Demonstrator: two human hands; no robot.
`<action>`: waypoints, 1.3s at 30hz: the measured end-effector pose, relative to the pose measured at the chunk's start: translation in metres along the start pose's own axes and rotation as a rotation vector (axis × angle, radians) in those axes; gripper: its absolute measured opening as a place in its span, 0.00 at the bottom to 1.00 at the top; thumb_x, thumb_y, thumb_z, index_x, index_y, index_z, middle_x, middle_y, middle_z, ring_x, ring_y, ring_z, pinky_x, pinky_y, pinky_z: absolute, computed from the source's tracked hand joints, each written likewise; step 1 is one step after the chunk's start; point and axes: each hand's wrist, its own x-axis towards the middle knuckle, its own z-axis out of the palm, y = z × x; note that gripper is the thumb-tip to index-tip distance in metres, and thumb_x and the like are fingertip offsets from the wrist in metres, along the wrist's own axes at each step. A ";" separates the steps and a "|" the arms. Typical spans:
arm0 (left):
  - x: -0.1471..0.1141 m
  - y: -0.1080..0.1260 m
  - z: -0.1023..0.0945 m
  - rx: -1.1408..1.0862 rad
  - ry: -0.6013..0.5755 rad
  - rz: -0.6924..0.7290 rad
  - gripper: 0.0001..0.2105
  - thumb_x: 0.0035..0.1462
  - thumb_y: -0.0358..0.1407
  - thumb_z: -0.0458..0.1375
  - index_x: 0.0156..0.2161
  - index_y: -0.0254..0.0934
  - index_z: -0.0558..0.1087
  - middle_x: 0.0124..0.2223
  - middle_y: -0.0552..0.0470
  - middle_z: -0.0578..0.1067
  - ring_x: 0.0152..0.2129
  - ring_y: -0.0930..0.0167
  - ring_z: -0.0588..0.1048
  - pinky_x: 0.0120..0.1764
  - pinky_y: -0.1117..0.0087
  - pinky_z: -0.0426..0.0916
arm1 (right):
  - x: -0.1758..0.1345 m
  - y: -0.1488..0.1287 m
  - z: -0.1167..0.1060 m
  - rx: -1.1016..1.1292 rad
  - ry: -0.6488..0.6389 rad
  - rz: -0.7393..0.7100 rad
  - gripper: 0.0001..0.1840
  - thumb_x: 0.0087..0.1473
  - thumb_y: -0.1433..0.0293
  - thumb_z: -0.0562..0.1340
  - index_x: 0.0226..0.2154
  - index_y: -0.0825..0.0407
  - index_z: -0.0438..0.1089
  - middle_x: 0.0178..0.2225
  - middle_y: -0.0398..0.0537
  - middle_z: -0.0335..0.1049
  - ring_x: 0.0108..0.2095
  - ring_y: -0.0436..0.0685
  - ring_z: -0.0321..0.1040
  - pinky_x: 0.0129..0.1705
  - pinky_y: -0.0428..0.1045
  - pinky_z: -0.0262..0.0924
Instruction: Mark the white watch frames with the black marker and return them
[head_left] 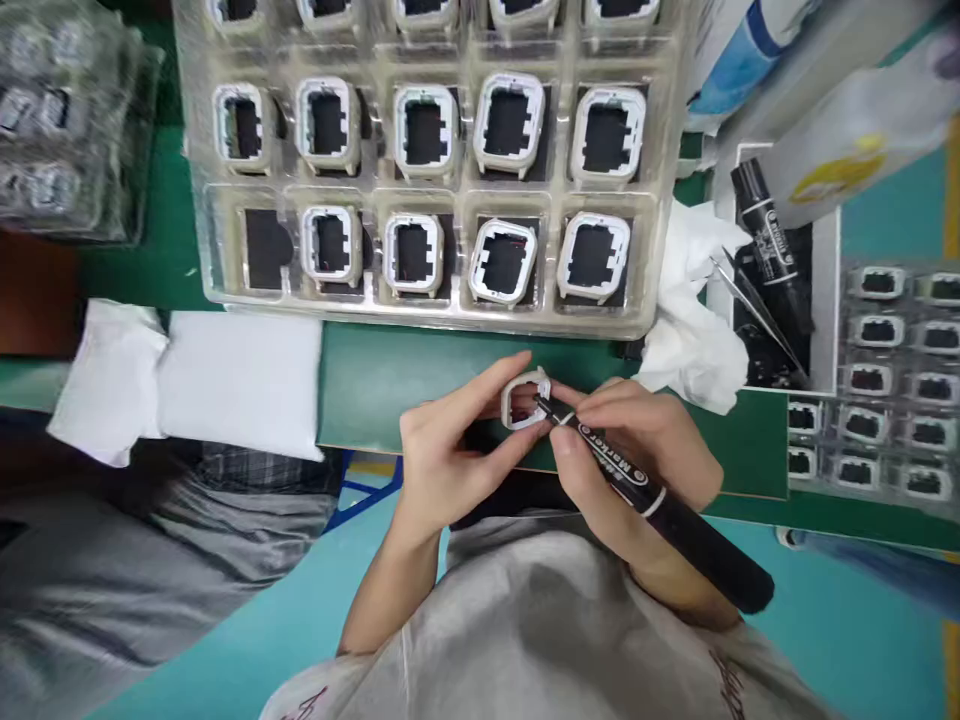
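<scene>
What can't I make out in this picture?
All in the head view:
Marker: whether its tip touches the small frame, too small to tell.
Left hand: some fingers, hidden behind its palm.
Tray: top row, cut off by the upper edge.
Plastic stack at picture left: contents, too blurred.

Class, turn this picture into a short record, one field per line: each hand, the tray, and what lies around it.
Left hand: holds a pale frame between fingers and thumb
Right hand: grips a black marker, tip at the frame
Tray: clear plastic, similar frames in its pockets
Picture right: crumpled tissue; white box with tweezers, second marker
Picture left: white cloths
</scene>
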 end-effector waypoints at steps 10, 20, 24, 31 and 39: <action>-0.001 0.002 0.002 0.110 -0.007 0.052 0.26 0.77 0.33 0.81 0.75 0.51 0.89 0.55 0.54 0.98 0.42 0.67 0.98 0.51 0.76 0.91 | 0.004 0.011 0.002 -0.084 0.051 -0.154 0.18 0.66 0.80 0.80 0.50 0.44 0.83 0.40 0.44 0.88 0.39 0.62 0.94 0.48 0.57 0.98; -0.002 0.002 0.001 0.167 -0.036 0.069 0.21 0.84 0.35 0.75 0.76 0.50 0.89 0.57 0.51 0.97 0.42 0.66 0.98 0.48 0.72 0.92 | 0.003 0.011 0.000 -0.132 0.059 -0.140 0.16 0.69 0.78 0.80 0.50 0.42 0.82 0.41 0.44 0.89 0.41 0.64 0.96 0.43 0.55 0.94; -0.001 0.003 0.002 0.189 -0.033 0.069 0.18 0.85 0.37 0.74 0.74 0.49 0.90 0.56 0.51 0.97 0.41 0.66 0.97 0.47 0.71 0.93 | 0.002 0.010 0.000 -0.127 0.056 -0.125 0.15 0.70 0.77 0.79 0.50 0.43 0.82 0.41 0.45 0.89 0.41 0.64 0.96 0.43 0.56 0.94; 0.000 0.006 0.002 0.155 -0.051 0.057 0.16 0.82 0.32 0.76 0.68 0.48 0.91 0.57 0.53 0.97 0.42 0.67 0.97 0.50 0.73 0.92 | 0.001 0.009 0.000 -0.127 0.054 -0.108 0.13 0.73 0.77 0.79 0.49 0.44 0.81 0.42 0.46 0.89 0.42 0.62 0.96 0.45 0.54 0.93; -0.001 0.010 0.001 0.163 -0.068 -0.010 0.13 0.82 0.33 0.77 0.64 0.49 0.92 0.51 0.55 0.97 0.38 0.68 0.96 0.48 0.71 0.91 | 0.001 0.009 0.001 -0.152 0.038 -0.116 0.14 0.71 0.79 0.78 0.48 0.45 0.81 0.40 0.46 0.89 0.41 0.61 0.95 0.44 0.51 0.93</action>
